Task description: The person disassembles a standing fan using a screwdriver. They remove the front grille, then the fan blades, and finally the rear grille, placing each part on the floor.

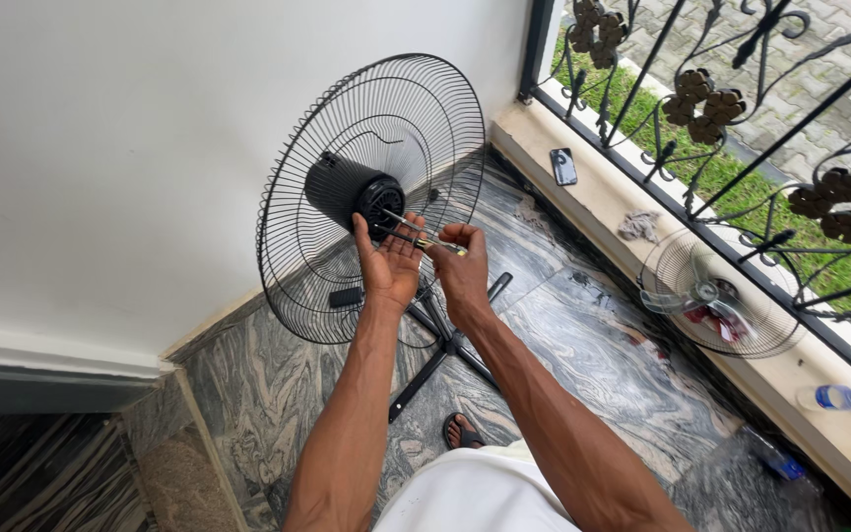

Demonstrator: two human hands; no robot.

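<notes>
Two hands: left hand (389,264) open, right hand (462,266) pinching screwdriver (416,234) (tip hidden) at fan motor (352,192).

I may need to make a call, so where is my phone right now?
The phone lies flat on the pale window ledge at upper centre-right of the head view, below the black window grille and right of the black fan guard.

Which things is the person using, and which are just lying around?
Using: left hand, right hand, screwdriver, fan motor, back grille, fan stand.
Lying around: phone, rag, front grille, water bottle.
</notes>
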